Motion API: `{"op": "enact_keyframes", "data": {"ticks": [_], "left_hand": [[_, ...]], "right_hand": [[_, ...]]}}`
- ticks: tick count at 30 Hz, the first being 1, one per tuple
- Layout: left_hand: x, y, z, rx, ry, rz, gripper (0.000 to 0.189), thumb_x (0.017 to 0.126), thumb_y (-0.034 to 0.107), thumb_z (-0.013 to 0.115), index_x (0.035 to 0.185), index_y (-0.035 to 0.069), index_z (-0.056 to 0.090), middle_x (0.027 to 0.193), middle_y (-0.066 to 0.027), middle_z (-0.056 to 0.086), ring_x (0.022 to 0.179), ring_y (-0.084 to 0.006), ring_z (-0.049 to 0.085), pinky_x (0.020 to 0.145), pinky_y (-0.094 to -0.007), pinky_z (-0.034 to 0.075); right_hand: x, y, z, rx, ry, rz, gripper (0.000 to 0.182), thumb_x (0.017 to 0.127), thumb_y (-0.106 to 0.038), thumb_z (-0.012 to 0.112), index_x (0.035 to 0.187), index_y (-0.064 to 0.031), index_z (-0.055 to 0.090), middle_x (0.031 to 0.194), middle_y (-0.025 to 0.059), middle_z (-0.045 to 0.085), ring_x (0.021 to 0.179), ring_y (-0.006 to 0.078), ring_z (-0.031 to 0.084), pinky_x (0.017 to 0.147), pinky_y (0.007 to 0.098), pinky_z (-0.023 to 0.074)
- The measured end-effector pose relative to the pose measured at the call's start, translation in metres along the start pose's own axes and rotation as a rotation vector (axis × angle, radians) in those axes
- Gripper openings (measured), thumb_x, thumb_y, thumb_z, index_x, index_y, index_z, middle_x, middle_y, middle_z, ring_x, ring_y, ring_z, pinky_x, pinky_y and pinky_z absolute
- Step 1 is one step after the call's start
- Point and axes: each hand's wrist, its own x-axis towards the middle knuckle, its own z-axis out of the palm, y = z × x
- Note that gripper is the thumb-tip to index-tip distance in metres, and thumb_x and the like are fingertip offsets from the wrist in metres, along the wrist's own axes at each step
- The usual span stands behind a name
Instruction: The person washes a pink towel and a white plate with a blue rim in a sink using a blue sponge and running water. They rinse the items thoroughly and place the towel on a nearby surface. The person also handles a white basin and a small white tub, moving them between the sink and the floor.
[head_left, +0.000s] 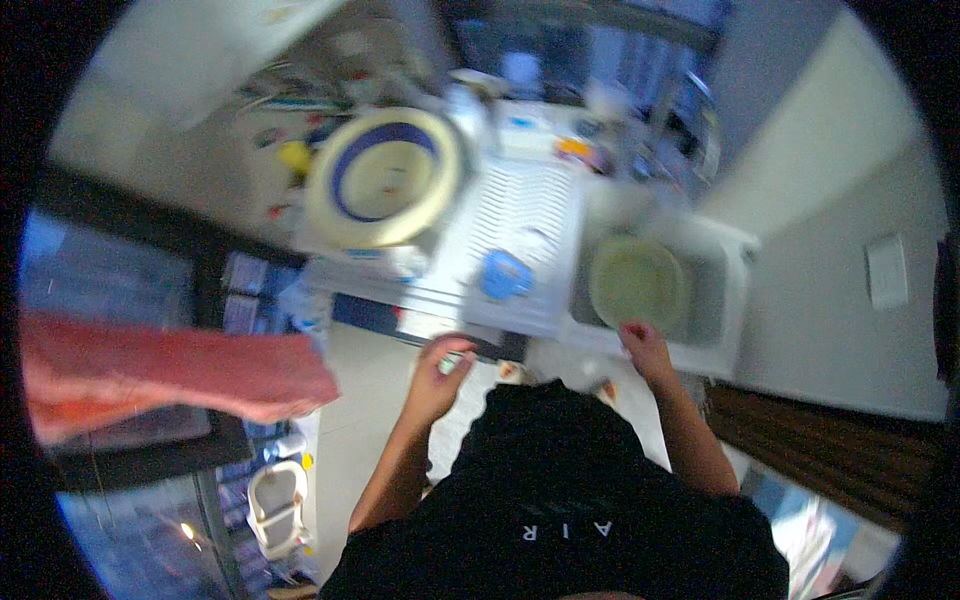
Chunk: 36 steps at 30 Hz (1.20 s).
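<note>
A white washboard counter (517, 217) with wavy ridges lies before me, a blue object (506, 274) resting on it. My left hand (442, 375) is just off the counter's near edge, its thumb and fingers curved apart; nothing clear shows between them. At the near rim of the white sink (731, 300), my right hand (643, 349) is near or touching the edge of a pale greenish round basin (637, 289) that sits in the sink. Blur hides whether the fingers grip it. Left of the ridges stands a cream round tub (326, 191) with a dark blue inner band.
Bottles and other small items, one orange (574, 148), stand along the counter's back. A yellow object (295, 157) is behind the tub. Pinkish-red cloth (180, 367) hangs at the left. A white frame-like object (277, 510) is at lower left. A wall rises right of the sink.
</note>
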Motion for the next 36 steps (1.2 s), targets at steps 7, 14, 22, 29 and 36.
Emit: {"op": "enact_keyframes", "data": {"ticks": [7,14,22,29,36], "left_hand": [[0.046,0.019,0.139,-0.296,-0.409,-0.349,0.026,0.097,0.023,0.063,0.113,0.003,0.066,0.105,-0.0061,0.067,0.098,-0.0156,0.060,0.085,-0.0296,0.049],[0.100,0.036,0.250,-0.332,-0.526,-0.490,0.034,0.100,0.033,0.059,0.117,0.003,0.063,0.110,-0.0066,0.067,0.100,-0.0195,0.063,0.091,-0.0349,0.049],[0.102,0.022,0.272,-0.415,-0.434,-0.540,0.029,0.098,0.030,0.061,0.112,0.006,0.065,0.103,-0.0038,0.067,0.095,-0.0154,0.062,0.084,-0.0320,0.048],[0.120,0.019,0.245,-0.455,-0.406,-0.530,0.030,0.098,0.035,0.059,0.106,0.006,0.065,0.103,-0.0037,0.067,0.094,-0.0181,0.064,0.083,-0.0336,0.049],[0.137,0.006,0.219,-0.545,-0.505,-0.410,0.030,0.096,0.037,0.062,0.105,0.008,0.063,0.101,-0.0019,0.067,0.090,-0.0160,0.062,0.079,-0.0329,0.048]], "right_hand": [[0.102,0.086,-0.070,0.111,0.376,0.215,0.047,0.089,-0.032,0.069,0.124,-0.0012,0.063,0.116,0.0158,0.067,0.103,0.0267,0.064,0.093,0.0374,0.0497],[0.202,0.229,-0.094,-0.002,-0.052,0.796,0.053,0.090,-0.025,0.065,0.135,-0.0003,0.051,0.126,0.0202,0.061,0.103,0.0381,0.065,0.077,0.0483,0.0582],[0.178,0.210,-0.073,0.082,0.100,0.380,0.056,0.085,-0.016,0.065,0.137,-0.0083,0.046,0.114,0.0209,0.064,0.096,0.0374,0.067,0.068,0.0480,0.0613],[0.126,0.153,-0.089,-0.578,0.380,0.077,0.051,0.084,-0.023,0.062,0.133,-0.0131,0.049,0.109,0.0220,0.067,0.096,0.0434,0.067,0.077,0.0547,0.0553],[0.088,0.104,-0.108,-0.567,0.610,0.165,0.040,0.087,-0.018,0.061,0.127,-0.0163,0.056,0.118,0.0176,0.067,0.102,0.0403,0.066,0.087,0.0505,0.0517]]}}
